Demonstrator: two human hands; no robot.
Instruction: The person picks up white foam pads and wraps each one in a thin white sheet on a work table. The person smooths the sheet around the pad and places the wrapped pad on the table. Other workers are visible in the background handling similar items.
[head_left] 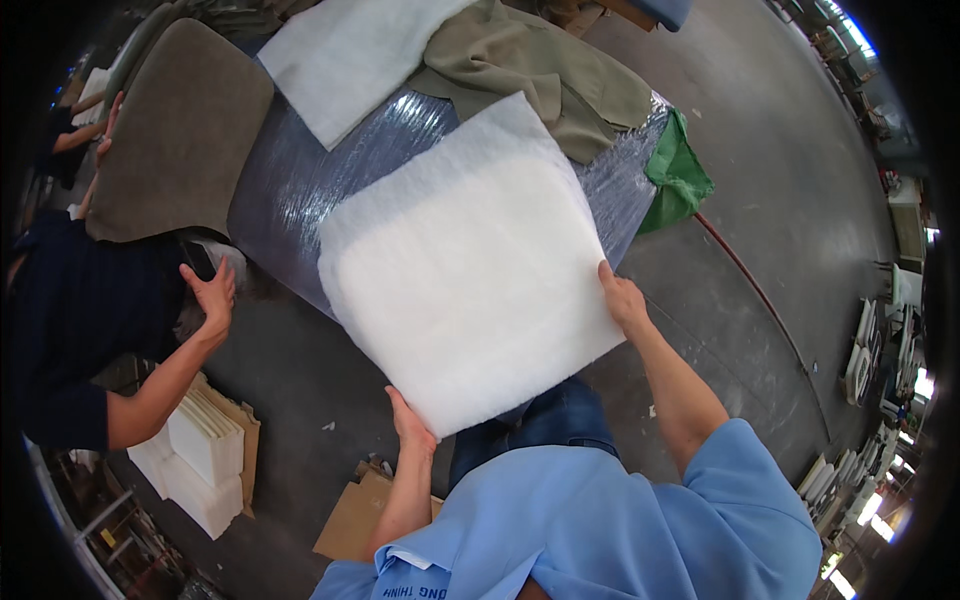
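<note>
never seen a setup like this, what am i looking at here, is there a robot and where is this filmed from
There is no robot here, just a person in a blue shirt working with bare hands. The one picture comes from a wide camera worn on their head, looking down, so straight edges bend toward the rim.

The left hand and right hand hold a soft white pad by its near left corner and right edge. Beyond it is a surface under shiny plastic, with a white sheet and an olive cloth on it and a green cloth at one corner.

At the left is another person, beside a brown cushion.
</note>
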